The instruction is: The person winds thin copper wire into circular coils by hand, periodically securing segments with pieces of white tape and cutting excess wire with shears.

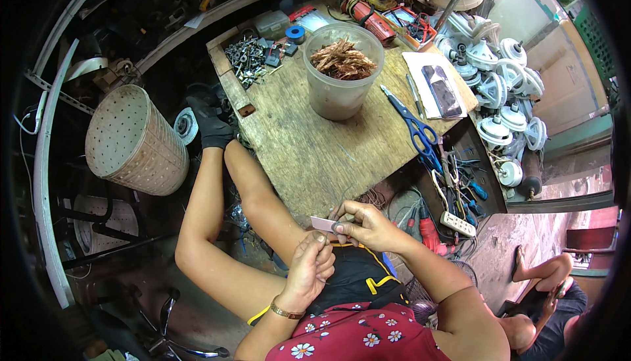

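Above my lap, my right hand pinches a small, flat, pale pinkish piece between thumb and fingers. My left hand is closed just below it, thumb pressed on the index finger; whatever it holds is too small or hidden to make out. The fingertips of both hands are close together at the piece. Ahead of them stands a worn wooden table. On it is a translucent plastic bucket with a heap of coppery strips.
Blue-handled scissors and a phone lie at the table's right, small metal parts at its far left. A tool drawer and power strip are at right. White fan-like parts pile beyond. A perforated basket stands left; another person sits lower right.
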Demonstrator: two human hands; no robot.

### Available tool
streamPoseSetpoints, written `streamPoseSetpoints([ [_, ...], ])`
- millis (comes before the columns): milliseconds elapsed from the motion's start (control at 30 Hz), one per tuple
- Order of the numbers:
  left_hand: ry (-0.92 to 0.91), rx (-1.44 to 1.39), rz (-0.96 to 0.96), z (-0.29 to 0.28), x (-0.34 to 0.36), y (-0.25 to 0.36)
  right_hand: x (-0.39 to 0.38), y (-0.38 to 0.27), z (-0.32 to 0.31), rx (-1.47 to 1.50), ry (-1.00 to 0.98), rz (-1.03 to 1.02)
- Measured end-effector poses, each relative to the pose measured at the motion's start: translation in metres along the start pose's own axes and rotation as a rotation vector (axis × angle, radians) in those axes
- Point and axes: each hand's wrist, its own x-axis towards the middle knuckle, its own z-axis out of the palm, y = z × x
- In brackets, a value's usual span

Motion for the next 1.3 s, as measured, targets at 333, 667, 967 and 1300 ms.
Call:
streamPoseSetpoints([
  [333, -0.071, -0.168, -0.147, -0.014, -0.003, -0.004, 0.001, 0.008, -0.004, 0.032, -0.016, 0.035],
  [667, -0.269, -0.605, -0.380, -0.027, -0.006, -0.008, 0.003, 0.005, -0.011, 0.093, -0.062, 0.005],
  [967, -0.229, -0.497, -0.229, -0.038, -0.013, -0.023, 0.009, -0.012, -0.092, 0.172, 0.421, -0.092],
  [1300, -0.241, -0.484, -0.286, -0.018, -0.001, -0.010, -0.011, 0.007, -0.021, 0.110, -0.046, -0.003],
])
